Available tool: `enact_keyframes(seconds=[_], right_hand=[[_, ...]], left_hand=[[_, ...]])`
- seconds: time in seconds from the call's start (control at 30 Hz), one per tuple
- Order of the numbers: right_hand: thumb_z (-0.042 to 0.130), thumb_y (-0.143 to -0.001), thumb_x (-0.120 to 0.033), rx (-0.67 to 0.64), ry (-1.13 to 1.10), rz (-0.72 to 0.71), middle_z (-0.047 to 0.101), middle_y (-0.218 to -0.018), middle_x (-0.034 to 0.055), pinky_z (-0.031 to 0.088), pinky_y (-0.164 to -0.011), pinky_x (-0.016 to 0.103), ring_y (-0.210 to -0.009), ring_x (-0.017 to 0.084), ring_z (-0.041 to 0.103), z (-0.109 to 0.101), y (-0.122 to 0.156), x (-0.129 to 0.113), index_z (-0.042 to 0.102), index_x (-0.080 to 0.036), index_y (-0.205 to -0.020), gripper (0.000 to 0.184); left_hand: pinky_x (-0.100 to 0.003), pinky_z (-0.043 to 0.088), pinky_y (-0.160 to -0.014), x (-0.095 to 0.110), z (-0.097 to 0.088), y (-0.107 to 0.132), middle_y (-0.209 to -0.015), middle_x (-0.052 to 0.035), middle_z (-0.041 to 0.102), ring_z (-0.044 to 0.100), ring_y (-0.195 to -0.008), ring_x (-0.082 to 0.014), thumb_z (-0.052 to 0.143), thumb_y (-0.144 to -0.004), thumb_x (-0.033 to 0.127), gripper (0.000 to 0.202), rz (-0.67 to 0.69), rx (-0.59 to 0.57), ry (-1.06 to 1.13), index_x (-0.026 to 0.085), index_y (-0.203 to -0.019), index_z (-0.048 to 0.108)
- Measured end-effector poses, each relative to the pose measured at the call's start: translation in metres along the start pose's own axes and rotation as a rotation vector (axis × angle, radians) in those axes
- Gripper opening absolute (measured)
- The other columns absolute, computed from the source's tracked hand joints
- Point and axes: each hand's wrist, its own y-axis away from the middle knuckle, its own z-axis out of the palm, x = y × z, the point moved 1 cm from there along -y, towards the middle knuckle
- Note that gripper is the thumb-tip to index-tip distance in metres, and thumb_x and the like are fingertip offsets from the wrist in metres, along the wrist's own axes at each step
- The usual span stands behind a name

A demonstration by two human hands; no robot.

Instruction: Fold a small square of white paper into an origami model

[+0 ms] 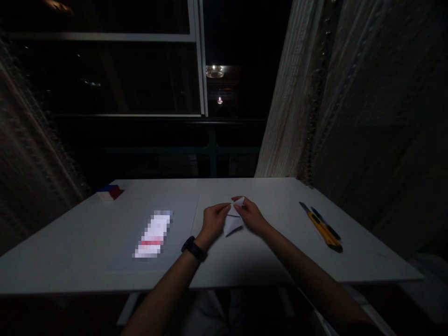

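Observation:
A small piece of folded white paper (233,226) is held between my two hands above the middle of the table. My left hand (214,221) pinches its upper left side with thumb and fingers; a dark watch is on that wrist. My right hand (252,215) grips the upper right side, where a pointed white flap shows beside the fingers. A wider folded part with a pointed lower corner hangs below the hands. Fingers cover part of the upper folds.
On the white table (276,196), a lit phone (154,235) rests on a white sheet (187,207) at left. A cube puzzle (108,192) sits at the far left. A yellow utility knife (324,231) lies at right beside a dark pen-like object (325,223). Curtains (283,93) flank a dark window.

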Motion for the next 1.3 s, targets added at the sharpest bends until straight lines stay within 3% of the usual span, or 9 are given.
enact_keyframes(seconds=[0.2,0.37,0.5,0.7,0.9,1.1,1.3], right_hand=[[0.053,-0.078,-0.037,-0.008,0.098,-0.101,0.056,-0.102,0.0058,0.042,-0.069,0.028,-0.082,0.016,0.054,-0.002,0.001,-0.008,0.063,-0.019,-0.087,0.023],[0.052,-0.078,-0.043,-0.020,0.057,-0.145,0.059,-0.091,0.0064,0.039,-0.080,0.031,-0.088,0.019,0.054,-0.004,0.000,-0.015,0.065,-0.018,-0.065,0.031],[0.057,-0.074,-0.043,-0.033,0.068,-0.123,0.059,-0.081,0.0051,0.040,-0.076,0.030,-0.082,0.018,0.055,-0.004,0.000,-0.011,0.062,-0.017,-0.057,0.031],[0.058,-0.074,-0.041,0.003,0.114,-0.122,0.058,-0.078,0.0042,0.041,-0.068,0.028,-0.075,0.016,0.054,-0.004,-0.002,-0.001,0.063,-0.017,-0.057,0.029],[0.054,-0.077,-0.041,0.026,0.210,-0.176,0.057,-0.077,0.0042,0.042,-0.069,0.027,-0.073,0.015,0.054,-0.003,0.000,-0.006,0.062,-0.017,-0.060,0.030],[0.053,-0.079,-0.039,0.056,0.248,-0.205,0.057,-0.081,0.0052,0.042,-0.069,0.027,-0.076,0.016,0.055,-0.002,0.001,-0.008,0.064,-0.017,-0.065,0.028],[0.054,-0.078,-0.037,0.084,0.231,-0.198,0.059,-0.084,0.0058,0.043,-0.071,0.027,-0.079,0.016,0.056,-0.003,0.001,-0.008,0.064,-0.017,-0.066,0.026]], left_hand=[[-0.028,0.046,-0.066,-0.004,0.001,-0.003,-0.083,-0.0080,0.070,0.063,-0.075,-0.0203,0.057,-0.073,0.032,0.025,-0.019,-0.082,0.009,0.014,-0.084,0.070],[-0.027,0.046,-0.066,-0.007,0.001,-0.003,-0.080,-0.0076,0.070,0.062,-0.073,-0.0190,0.056,-0.074,0.032,0.024,-0.015,-0.050,-0.035,0.013,-0.081,0.069],[-0.028,0.046,-0.067,-0.006,0.000,-0.004,-0.081,-0.0089,0.069,0.062,-0.073,-0.0190,0.055,-0.074,0.029,0.024,-0.018,-0.027,-0.112,0.011,-0.081,0.069],[-0.027,0.046,-0.067,-0.009,-0.001,-0.004,-0.082,-0.0084,0.069,0.062,-0.074,-0.0182,0.054,-0.074,0.027,0.024,-0.021,-0.043,-0.110,0.012,-0.083,0.069],[-0.026,0.046,-0.064,-0.010,0.000,-0.004,-0.078,-0.0083,0.069,0.061,-0.071,-0.0177,0.056,-0.072,0.029,0.023,-0.047,-0.021,-0.079,0.011,-0.079,0.069],[-0.025,0.045,-0.060,-0.007,0.002,-0.005,-0.073,-0.0081,0.068,0.061,-0.067,-0.0174,0.060,-0.069,0.027,0.019,-0.112,-0.008,0.025,0.010,-0.074,0.068],[-0.024,0.046,-0.058,-0.009,0.003,-0.005,-0.073,-0.0094,0.068,0.061,-0.065,-0.0164,0.066,-0.064,0.023,0.022,-0.195,-0.082,0.201,0.008,-0.079,0.067]])
